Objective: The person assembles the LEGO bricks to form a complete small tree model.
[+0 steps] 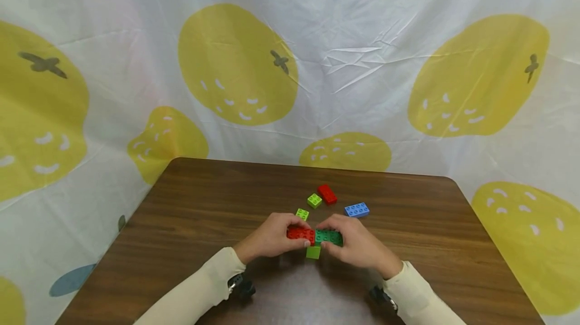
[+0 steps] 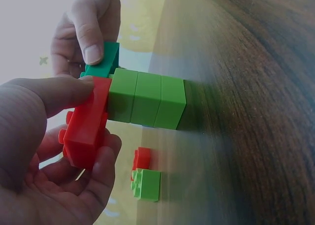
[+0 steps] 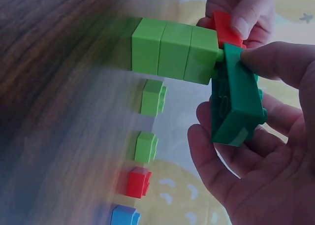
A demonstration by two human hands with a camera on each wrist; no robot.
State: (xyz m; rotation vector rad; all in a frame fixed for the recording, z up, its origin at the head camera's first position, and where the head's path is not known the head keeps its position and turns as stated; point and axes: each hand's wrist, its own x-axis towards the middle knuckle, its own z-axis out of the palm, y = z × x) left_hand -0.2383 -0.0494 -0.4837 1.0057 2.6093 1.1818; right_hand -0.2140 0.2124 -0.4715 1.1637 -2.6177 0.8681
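A stack of three lime-green toy bricks stands upright on the table. My left hand pinches a red brick between thumb and fingers, one end of it over the stack's top. From the other side my right hand pinches a dark green brick with thumb and fingertips. Its inner end meets the stack's top, right beside the red brick. In the right wrist view the dark green brick sits slightly tilted, with a lime-green stud showing beside it.
Behind the hands lie two lime-green bricks, one nearer and one farther, a second red brick and a blue brick. The brown wooden table ends at a hanging cloth printed with yellow fruit.
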